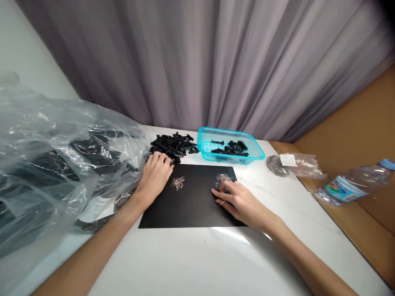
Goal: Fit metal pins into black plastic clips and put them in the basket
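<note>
My left hand [156, 172] rests at the front of a heap of black plastic parts [173, 144], its fingers curled down on a black part at the heap's edge. The fingertips are partly hidden. On a black mat [191, 209] lie two small piles of tiny shiny metal pieces, a left pile [178, 183] and a right pile [223, 178]. My right hand [237, 201] is over the mat's right side, just in front of the right pile. Its fingers are apart and pointing left, with a ring on one; nothing shows between them.
Behind the mat stands a blue plastic basket [200, 144] with several black parts inside. A large clear plastic bag [61, 135] fills the left side, a labelled bag [98, 209] beside it. To the right are a small bag of metal pieces [279, 164], a water bottle [348, 187] and cardboard [354, 127].
</note>
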`<state>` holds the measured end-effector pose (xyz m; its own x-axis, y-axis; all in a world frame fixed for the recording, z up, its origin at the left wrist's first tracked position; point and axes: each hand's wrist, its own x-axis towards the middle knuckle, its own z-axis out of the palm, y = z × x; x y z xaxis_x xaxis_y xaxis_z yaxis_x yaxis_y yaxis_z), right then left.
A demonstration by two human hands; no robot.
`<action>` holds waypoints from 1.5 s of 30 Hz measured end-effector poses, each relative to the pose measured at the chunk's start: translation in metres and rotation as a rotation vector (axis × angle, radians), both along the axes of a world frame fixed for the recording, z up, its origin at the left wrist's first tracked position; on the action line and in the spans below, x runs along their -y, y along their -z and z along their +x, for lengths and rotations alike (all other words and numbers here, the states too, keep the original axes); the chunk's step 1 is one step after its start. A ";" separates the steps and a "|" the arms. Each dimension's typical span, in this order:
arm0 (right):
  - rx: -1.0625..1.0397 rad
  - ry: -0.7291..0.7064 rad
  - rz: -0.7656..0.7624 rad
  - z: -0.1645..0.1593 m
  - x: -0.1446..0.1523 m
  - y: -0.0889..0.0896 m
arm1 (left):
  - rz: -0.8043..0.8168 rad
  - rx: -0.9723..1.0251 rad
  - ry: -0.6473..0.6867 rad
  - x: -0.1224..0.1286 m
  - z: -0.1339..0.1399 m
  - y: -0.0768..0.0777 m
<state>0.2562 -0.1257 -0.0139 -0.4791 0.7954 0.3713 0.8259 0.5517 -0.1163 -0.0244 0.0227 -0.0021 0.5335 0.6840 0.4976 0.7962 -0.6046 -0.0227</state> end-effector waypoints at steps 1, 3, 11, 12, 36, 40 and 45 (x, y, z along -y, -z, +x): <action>-0.020 0.012 0.021 -0.001 -0.001 0.001 | -0.009 0.018 0.008 0.000 0.001 0.001; -0.063 0.034 0.051 -0.003 -0.003 0.003 | -0.024 0.052 0.022 -0.001 0.003 0.002; -0.423 0.010 -0.047 -0.001 -0.006 0.011 | -0.041 0.102 0.030 0.000 0.005 -0.001; -0.456 -0.001 -0.069 -0.001 -0.007 0.012 | -0.042 0.102 0.033 0.000 0.005 -0.002; -0.414 0.108 0.044 -0.001 -0.012 0.021 | -0.103 0.149 0.014 0.003 0.010 0.004; -0.418 0.134 0.046 0.001 -0.012 0.020 | -0.099 0.150 0.030 0.004 0.010 0.006; -0.413 0.120 0.069 -0.002 -0.011 0.020 | -0.087 0.267 0.039 -0.001 0.009 0.008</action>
